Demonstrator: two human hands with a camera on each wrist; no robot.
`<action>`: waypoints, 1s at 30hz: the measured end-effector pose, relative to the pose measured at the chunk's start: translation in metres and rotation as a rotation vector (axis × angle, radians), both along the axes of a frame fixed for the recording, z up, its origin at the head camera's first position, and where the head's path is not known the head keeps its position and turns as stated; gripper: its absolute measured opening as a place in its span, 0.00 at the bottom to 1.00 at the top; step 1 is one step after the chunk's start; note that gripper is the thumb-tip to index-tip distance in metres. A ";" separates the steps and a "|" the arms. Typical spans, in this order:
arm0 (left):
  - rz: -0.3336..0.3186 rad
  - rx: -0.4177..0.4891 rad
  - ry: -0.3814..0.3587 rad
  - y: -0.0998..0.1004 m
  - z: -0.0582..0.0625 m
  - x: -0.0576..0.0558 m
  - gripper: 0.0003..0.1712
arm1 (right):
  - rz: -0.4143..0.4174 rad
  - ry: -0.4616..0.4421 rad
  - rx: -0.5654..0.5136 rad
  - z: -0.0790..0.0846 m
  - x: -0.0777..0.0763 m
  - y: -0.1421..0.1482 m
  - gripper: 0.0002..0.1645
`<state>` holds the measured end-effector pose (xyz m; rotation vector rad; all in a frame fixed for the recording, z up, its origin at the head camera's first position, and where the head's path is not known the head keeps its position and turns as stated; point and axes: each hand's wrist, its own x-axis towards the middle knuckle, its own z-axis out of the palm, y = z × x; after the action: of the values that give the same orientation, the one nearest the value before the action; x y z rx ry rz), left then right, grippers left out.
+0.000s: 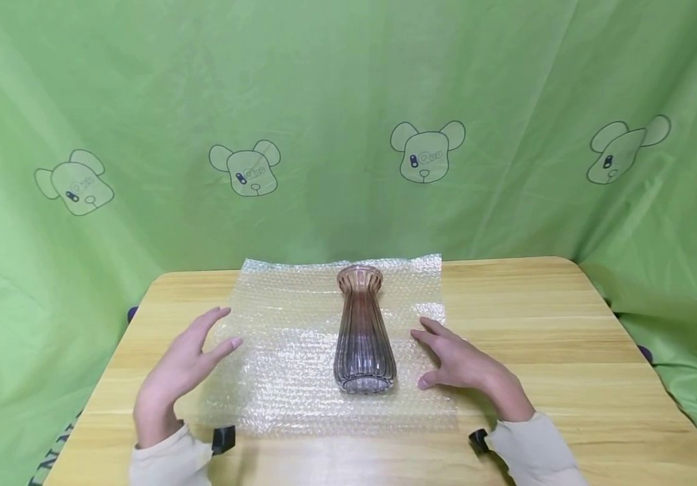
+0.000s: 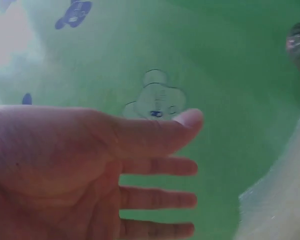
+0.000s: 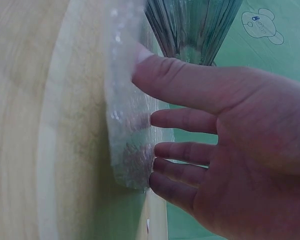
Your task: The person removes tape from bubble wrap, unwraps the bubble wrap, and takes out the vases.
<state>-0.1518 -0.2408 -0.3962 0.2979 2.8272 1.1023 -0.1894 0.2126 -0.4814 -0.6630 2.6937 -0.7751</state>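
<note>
Glass, pink at the mouth and grey toward the base, forms the ribbed vase (image 1: 363,331), which lies on its side on bubble wrap (image 1: 288,385) over the tabletop (image 1: 519,297). Left of the vase, well apart from it, is the left hand (image 1: 181,364), its fingers (image 2: 157,197) stretched out and holding nothing. Nearer, right of the vase, the right hand (image 1: 464,361) is likewise unclasped and grips nothing; whether it brushes the bubble wrap is hard to tell in the dim right wrist view. Rolling looks like the chief danger: nothing props the vase on either side, so a careless nudge could turn its round body. One sharp tug on the bubble wrap might swing it askew too. Beyond the vase's mouth, the tabletop's far edge is near, so a slide that way could tip the glass off and break it.
</note>
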 end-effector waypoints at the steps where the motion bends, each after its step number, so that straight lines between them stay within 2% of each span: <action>1: -0.012 0.006 0.020 0.003 -0.002 -0.003 0.39 | 0.000 -0.001 0.000 0.000 0.000 0.000 0.58; 4: -0.052 0.033 0.040 0.012 -0.015 -0.015 0.37 | -0.001 -0.005 0.000 0.000 0.000 0.000 0.58; 7: -0.081 0.054 0.032 0.022 -0.033 -0.029 0.37 | -0.003 -0.010 -0.003 0.000 0.000 0.001 0.58; 11: -0.086 0.066 -0.006 0.035 -0.054 -0.043 0.37 | -0.011 -0.021 -0.005 -0.002 0.001 0.000 0.58; 14: -0.075 0.053 -0.042 0.040 -0.065 -0.048 0.38 | -0.011 -0.016 -0.003 -0.003 0.003 0.000 0.58; 20: -0.020 -0.007 -0.080 0.037 -0.071 -0.049 0.40 | -0.004 -0.005 -0.008 -0.004 0.002 0.000 0.59; 30: -0.015 -0.025 -0.176 0.032 -0.079 -0.052 0.47 | -0.006 -0.001 0.000 -0.002 -0.001 0.000 0.59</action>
<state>-0.2036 -0.2088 -0.4756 0.2086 2.6773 1.0348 -0.1906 0.2124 -0.4835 -0.6545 2.6963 -0.7768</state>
